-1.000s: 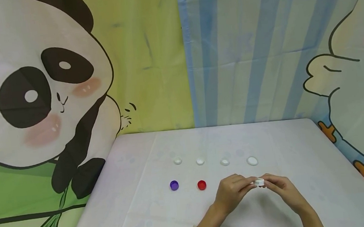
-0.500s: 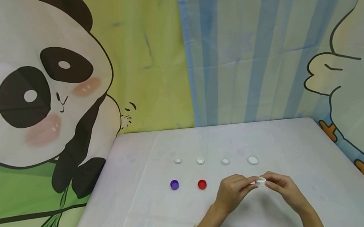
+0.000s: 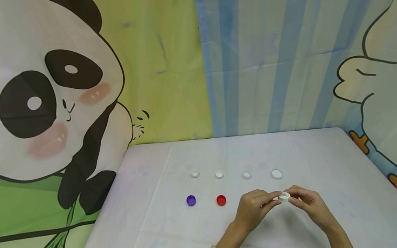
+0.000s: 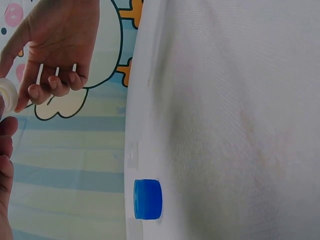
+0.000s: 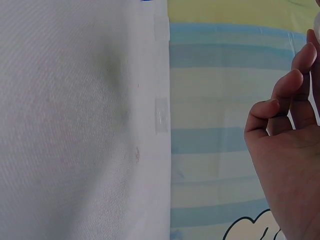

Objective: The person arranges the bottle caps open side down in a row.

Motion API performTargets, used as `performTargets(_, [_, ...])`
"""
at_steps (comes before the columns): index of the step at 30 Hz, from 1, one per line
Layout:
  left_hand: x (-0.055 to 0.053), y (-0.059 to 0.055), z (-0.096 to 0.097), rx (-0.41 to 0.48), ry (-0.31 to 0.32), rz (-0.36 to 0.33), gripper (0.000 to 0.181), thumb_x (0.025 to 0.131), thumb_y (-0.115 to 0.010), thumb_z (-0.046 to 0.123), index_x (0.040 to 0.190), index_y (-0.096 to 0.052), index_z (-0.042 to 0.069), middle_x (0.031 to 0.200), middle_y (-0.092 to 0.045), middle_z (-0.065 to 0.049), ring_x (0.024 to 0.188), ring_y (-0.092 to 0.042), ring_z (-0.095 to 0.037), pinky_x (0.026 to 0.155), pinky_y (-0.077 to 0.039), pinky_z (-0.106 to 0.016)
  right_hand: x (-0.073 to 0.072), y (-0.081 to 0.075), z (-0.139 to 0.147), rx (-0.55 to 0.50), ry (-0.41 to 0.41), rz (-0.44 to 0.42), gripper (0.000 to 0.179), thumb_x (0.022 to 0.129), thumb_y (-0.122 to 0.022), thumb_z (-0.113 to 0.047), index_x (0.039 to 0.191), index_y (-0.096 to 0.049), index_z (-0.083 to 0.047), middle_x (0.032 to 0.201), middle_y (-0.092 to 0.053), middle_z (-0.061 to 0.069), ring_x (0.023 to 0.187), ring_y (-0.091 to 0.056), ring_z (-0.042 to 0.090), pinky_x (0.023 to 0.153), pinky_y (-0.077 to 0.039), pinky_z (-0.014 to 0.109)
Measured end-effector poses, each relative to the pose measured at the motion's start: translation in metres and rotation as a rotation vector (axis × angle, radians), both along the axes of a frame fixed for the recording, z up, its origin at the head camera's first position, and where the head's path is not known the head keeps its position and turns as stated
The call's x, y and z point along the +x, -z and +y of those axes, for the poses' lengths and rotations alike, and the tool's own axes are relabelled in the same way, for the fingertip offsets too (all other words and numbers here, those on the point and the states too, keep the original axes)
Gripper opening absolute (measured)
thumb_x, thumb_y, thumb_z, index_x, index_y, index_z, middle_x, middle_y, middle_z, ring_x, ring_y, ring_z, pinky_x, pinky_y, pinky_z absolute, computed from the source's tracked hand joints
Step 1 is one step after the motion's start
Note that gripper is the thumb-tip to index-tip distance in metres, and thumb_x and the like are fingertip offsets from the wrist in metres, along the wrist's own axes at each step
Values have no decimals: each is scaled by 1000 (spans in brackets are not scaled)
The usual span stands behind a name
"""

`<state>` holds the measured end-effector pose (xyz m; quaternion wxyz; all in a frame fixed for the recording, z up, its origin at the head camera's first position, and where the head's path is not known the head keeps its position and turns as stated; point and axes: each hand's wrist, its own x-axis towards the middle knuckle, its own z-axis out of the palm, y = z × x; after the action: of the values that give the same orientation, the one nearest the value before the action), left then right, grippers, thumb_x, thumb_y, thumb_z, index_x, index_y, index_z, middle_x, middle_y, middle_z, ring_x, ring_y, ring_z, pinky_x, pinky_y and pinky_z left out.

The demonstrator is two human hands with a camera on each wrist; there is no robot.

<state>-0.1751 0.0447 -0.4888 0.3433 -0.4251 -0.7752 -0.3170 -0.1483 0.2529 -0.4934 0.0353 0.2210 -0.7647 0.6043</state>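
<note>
- I hold the small round white piece [image 3: 283, 197] above the table [image 3: 316, 152], pinched between the thumb and forefinger of my left hand [image 3: 254, 206] on one side and of my right hand [image 3: 310, 201] on the other
- Both pinches are narrow, the gap between my two sets of fingertips just filled by the piece
- To my right the white cloth runs on to the table's slanting side edge, well apart from my knuckles; the far edge lies beyond a row of four pale discs [image 3: 219, 174]
- The rightmost disc sits near, just past my fingertips, while the red cap [image 3: 221, 200] and purple cap [image 3: 191, 200] lie left of my left hand
- My piece is wider than tall, its hollowed face turned up and tipped a little towards me, its axis roughly upright
- The left wrist view cuts the piece at its edge, the right wrist view shows only a sliver, and my fingertips cover its sides
- A blue cap [image 4: 148, 199] shows on the cloth from my left wrist; I cannot make it out from above
</note>
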Motion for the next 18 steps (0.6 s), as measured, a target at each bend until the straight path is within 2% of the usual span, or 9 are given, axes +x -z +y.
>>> performTargets(11, [0,1,0,22,18,-21,25,81,-65,28,104,-68,19,67,-62,14,56,-41,8,55,-30,1,1,2,-1,-11,19,50,20,86,-53,4,105,-60,2,93,-60,5,83,-47,16,72,-40,25])
performTargets(18, [0,2,0,27,24,-39,26,81,-65,28,105,-68,19,65,-60,14,54,-40,7,54,-29,1,1,3,-1,-15,27,83,23,83,-53,10,104,-60,3,93,-60,6,84,-48,12,74,-38,24])
